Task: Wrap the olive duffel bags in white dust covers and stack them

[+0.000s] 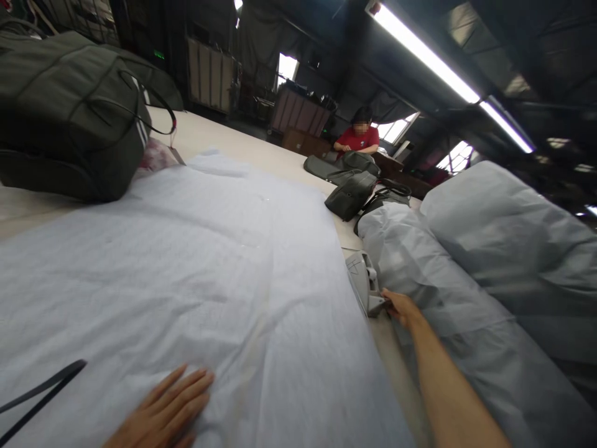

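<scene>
A thin white sheet point(209, 249), slightly wrinkled, covers much of the table in front of me. My left hand point(170, 407) lies flat on its near part, fingers stretched out and holding nothing. At the sheet's right edge stands a grey plastic object point(364, 283), which looks like a tape dispenser and has dark pen marks on its side. The fingers of my right hand point(398, 307) are closed around its near end; the fingertips are partly hidden. A dark strap point(51, 386) loops over the sheet at the lower left.
Large rolls wrapped in greyish-white material point(433, 267) line the table's right side. A dark green bag point(69, 118) with handles sits at the far left. Several more dark bags point(352, 194) lie farther along the table, near a person in a red shirt point(358, 138).
</scene>
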